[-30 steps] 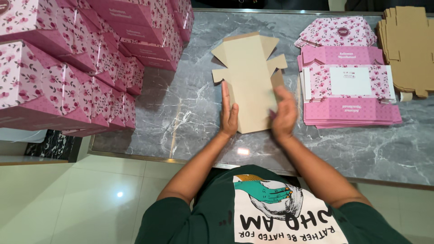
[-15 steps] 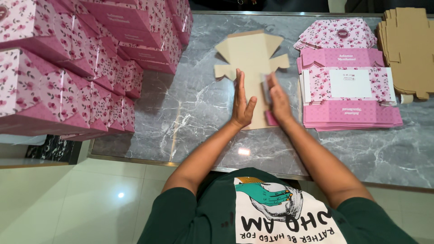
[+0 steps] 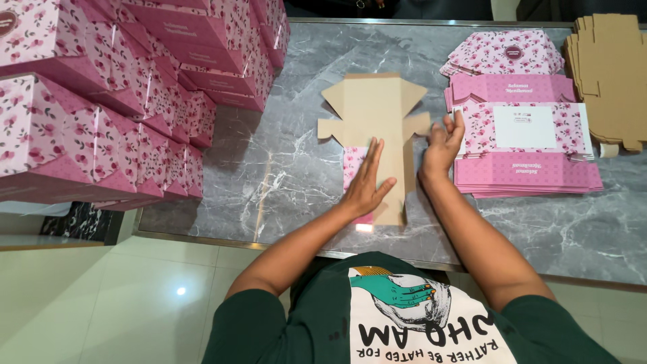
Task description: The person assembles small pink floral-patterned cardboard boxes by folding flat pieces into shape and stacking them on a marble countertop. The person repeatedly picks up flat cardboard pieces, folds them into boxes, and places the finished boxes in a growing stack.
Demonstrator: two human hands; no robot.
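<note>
Hands pressing a flat box blank on the grey marble desk point(image 3: 283, 168).

Left hand point(image 3: 367, 182) lies released, fingers straight and palm down, on the lower part of the unfolded cardboard blank point(image 3: 374, 111), which rests brown side up at the desk's centre, a pink floral strip showing at its lower left edge. Right hand point(image 3: 443, 141) is likewise unclenched, fingers extended, touching the blank's right flap, just beside the stack of flat pink floral blanks point(image 3: 526, 135). Assembled pink boxes point(image 3: 101, 101) are piled at left; plain brown blanks point(image 3: 606, 67) lie far right.
</note>
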